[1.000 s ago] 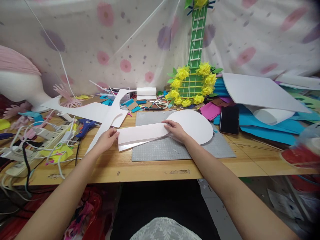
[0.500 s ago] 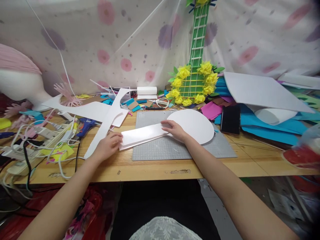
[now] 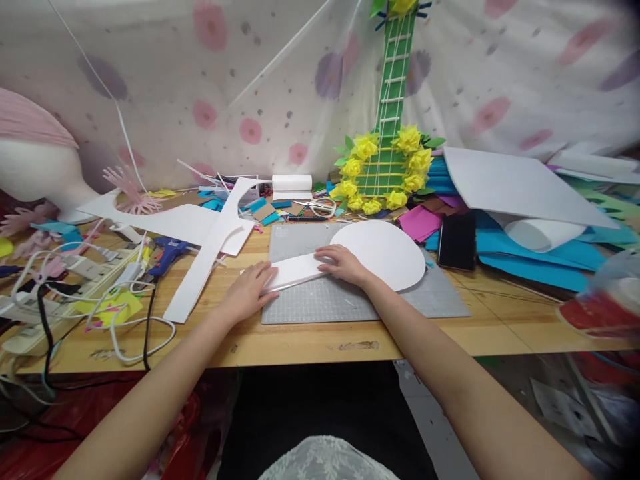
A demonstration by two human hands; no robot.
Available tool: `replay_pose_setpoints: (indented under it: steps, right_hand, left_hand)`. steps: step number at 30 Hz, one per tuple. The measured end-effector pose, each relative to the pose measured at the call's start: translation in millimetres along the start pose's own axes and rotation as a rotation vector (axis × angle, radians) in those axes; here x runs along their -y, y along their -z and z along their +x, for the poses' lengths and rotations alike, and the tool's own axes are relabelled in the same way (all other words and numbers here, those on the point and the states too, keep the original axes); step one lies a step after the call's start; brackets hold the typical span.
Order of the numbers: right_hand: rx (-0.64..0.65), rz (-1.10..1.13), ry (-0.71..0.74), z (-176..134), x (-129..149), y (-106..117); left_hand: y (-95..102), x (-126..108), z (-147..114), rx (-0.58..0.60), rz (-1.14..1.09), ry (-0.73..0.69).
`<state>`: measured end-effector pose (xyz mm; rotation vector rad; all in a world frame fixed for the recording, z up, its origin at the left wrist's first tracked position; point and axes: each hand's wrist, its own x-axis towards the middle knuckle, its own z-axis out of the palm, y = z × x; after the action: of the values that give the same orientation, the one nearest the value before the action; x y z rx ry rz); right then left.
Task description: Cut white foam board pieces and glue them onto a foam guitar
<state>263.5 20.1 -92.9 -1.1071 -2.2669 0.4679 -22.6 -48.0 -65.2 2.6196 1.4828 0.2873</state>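
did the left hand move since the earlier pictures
Yes, to the right: the left hand was wholly left of the grey cutting mat, and now its fingertips reach over the mat's left edge.

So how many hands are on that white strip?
2: the left hand over the left part of the white strip, the right hand farther right, by the round white piece. No others show.

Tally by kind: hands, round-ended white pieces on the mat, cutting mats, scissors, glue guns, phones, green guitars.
Left hand and right hand: 2
Round-ended white piece: 1
Cutting mat: 1
Scissors: 1
Glue gun: 1
Phone: 1
Green guitar: 1
Total: 8
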Motion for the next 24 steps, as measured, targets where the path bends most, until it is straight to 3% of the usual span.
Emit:
replay_pose_setpoints:
  steps: [4,10,17,21,24]
  right_hand:
    - [0.006,0.048,-0.018,0.3,2.0,0.6]
    - [0.069,-0.278,0.168,-5.2,13.3,5.6]
    - [0.328,-0.603,0.227,1.6,42.1,32.6]
    - [0.472,-0.722,0.214,24.9,61.5,48.5]
    - [0.401,-0.765,0.267,46.8,82.2,65.9]
  left_hand:
    - [-10.7,5.6,0.5,0.051,0.053,-0.018]
    - [-7.2,3.1,-1.0,0.001,0.164,-0.153]
    - [-1.2,2.7,0.2,-0.052,0.317,-0.294]
    - [7.5,-10.7,5.3,-0.061,0.37,-0.218]
    - [19.4,-16.6,14.4,-0.053,0.401,0.0]
